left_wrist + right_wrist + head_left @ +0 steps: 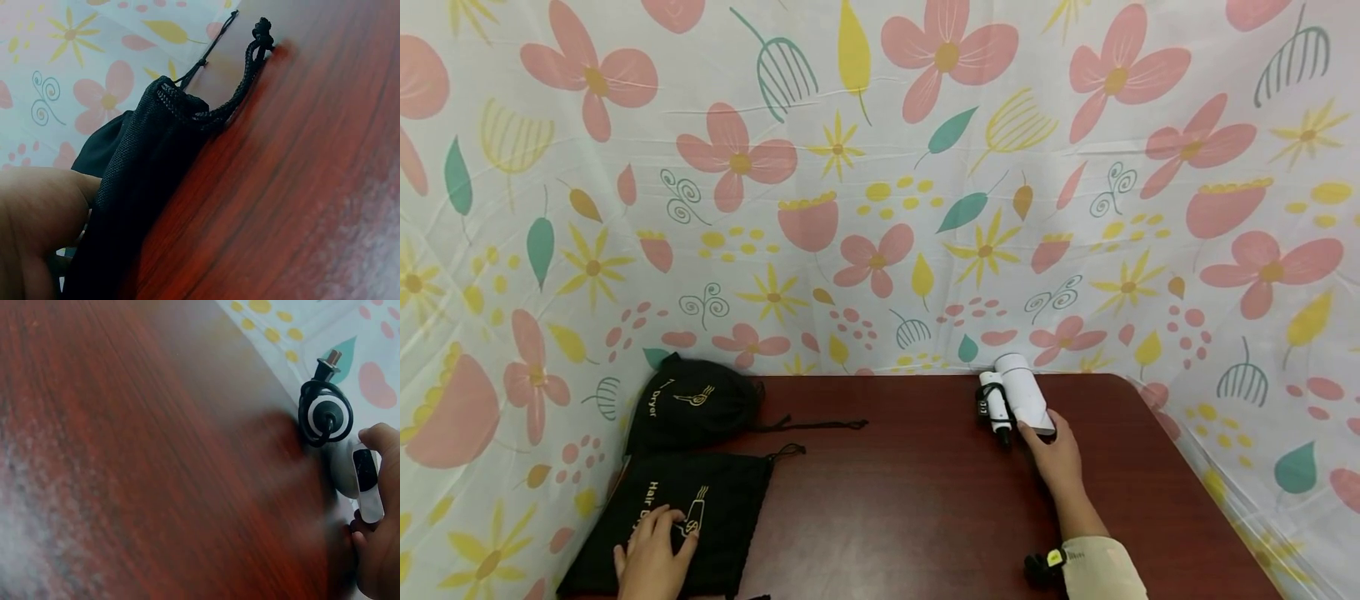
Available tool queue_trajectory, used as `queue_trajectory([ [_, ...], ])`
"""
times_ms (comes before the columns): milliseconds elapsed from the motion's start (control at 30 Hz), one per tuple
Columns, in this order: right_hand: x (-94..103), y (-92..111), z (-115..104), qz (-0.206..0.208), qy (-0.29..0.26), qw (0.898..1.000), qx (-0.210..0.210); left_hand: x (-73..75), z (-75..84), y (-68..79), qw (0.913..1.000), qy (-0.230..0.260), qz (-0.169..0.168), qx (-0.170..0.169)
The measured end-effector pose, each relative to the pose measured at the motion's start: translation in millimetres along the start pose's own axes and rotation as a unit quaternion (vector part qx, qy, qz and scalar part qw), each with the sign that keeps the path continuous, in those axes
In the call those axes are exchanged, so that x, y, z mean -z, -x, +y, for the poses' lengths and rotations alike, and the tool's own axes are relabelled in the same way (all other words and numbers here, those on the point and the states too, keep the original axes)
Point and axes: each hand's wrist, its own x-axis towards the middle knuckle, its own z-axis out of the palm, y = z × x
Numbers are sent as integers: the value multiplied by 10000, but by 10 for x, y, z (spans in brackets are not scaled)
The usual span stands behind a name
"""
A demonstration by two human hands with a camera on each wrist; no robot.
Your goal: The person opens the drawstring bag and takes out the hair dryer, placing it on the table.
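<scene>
On the right of the table, at its far edge, lies a white folded hair dryer (1025,395). A black cord with a plug (325,369) is wound about its slimmer handle (996,402). My right hand (1060,454) grips the near end of the thicker body, thumb on one side and fingers on the other. At the left, a flat black drawstring bag (730,508) printed with gold lettering and a dryer drawing lies on the table. Spread over its print are the fingers of my left hand (655,554); the left wrist view shows the bag's corded mouth (181,112).
Behind the flat bag sits a second, fuller black drawstring bag (700,408), its cord trailing right. The brown table (880,500) meets a flower-printed cloth (872,208) at the back and sides. A black strap device (1043,568) is at the right wrist.
</scene>
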Motion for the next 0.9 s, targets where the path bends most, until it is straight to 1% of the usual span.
queue_trajectory([
  [167, 0, 12, 15, 43, -48, 10000, -20, 20, 17, -8, 10000, 53, 1, 1],
  [267, 5, 20, 17, 32, -62, 10000, -37, 32, 34, -16, 10000, 52, 68, -31],
  [567, 5, 25, 33, -16, 53, 10000, 60, 96, 169, -33, 9984, 87, 518, -189],
  [667, -1, 29, 40, -5, 100, 9999, 97, 130, 214, -39, 9981, 82, 539, -275],
  [800, -5, 37, 51, 6, 128, 9998, 129, 177, 276, -66, 9979, 58, 485, -414],
  [900, -8, 41, 61, 12, 169, 9997, 153, 205, 324, -94, 9969, 32, 536, -575],
])
